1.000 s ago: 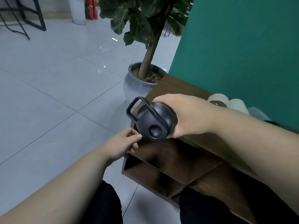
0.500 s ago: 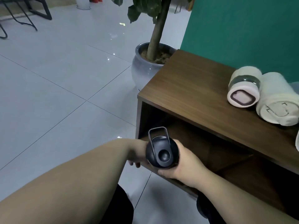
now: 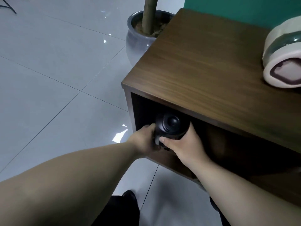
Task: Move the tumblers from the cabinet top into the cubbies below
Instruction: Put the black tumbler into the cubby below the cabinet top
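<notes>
Both hands hold the black tumbler (image 3: 171, 127) inside the upper left cubby (image 3: 141, 108).
The right hand's (image 3: 182, 147) fingers (image 3: 164, 141) wrap its body from below and right; the left hand (image 3: 145, 141) grips its left side. Half a second ago it was in front of the opening, handle up; now it is under the cabinet top (image 3: 203, 62), where a cream tumbler (image 3: 283, 59) lies on its side.

No writing, label, brand or number could be read on anything in view.
</notes>
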